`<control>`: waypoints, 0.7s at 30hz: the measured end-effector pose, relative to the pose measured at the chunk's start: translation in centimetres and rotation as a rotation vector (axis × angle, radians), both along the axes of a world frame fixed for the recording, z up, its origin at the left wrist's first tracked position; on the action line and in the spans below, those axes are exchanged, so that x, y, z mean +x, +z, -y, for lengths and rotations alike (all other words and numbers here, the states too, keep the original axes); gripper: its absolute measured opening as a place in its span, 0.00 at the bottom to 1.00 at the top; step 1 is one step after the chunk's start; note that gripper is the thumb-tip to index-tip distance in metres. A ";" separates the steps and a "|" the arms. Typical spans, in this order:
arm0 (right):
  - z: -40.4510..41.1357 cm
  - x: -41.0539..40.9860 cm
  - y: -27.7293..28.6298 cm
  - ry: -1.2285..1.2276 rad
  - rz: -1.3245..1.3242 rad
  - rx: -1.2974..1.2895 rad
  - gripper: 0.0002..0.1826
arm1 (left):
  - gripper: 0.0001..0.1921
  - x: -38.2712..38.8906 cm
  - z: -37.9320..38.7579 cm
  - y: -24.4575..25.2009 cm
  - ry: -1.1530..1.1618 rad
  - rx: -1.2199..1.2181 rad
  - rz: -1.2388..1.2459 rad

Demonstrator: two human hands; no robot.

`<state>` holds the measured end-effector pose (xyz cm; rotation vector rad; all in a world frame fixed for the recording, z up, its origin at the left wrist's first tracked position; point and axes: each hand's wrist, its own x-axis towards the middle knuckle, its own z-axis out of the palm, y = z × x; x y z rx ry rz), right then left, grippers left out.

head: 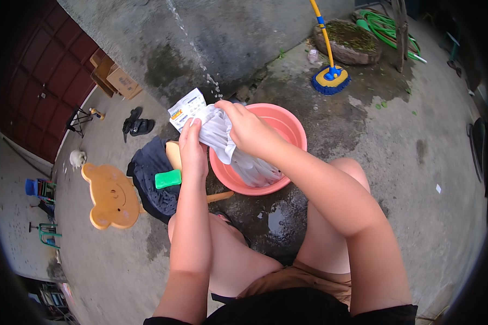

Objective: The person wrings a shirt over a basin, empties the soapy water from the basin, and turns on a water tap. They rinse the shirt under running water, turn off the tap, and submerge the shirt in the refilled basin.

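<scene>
A white cloth is gathered between my two hands above a pink plastic basin, and its lower part hangs into the basin. My left hand grips the cloth's left side, its thumb on top. My right hand pinches the upper right of the cloth. Just beyond the left hand, a white printed packet sticks out; what holds it cannot be told. A green bar of soap rests on dark wet cloth left of the basin. Water falls in a thin stream behind the hands.
An orange bear-shaped stool seat stands at the left, with black sandals and cardboard boxes farther back. A yellow-handled mop with a blue head leans near a stone planter and a green hose. Wet concrete surrounds the basin.
</scene>
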<state>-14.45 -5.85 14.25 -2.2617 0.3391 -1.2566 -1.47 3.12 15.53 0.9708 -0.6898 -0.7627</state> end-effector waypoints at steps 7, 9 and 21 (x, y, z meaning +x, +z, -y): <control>2.2 -2.1 1.0 -0.273 -0.332 0.239 0.24 | 0.13 1.1 -0.5 1.1 0.134 -0.061 -0.003; 1.8 -2.5 0.8 -0.173 -0.511 0.142 0.23 | 0.12 0.8 -0.3 0.7 0.093 -0.031 0.017; 2.9 -3.2 2.6 -0.299 -0.526 0.234 0.15 | 0.15 1.1 -0.3 0.7 0.030 -0.018 0.068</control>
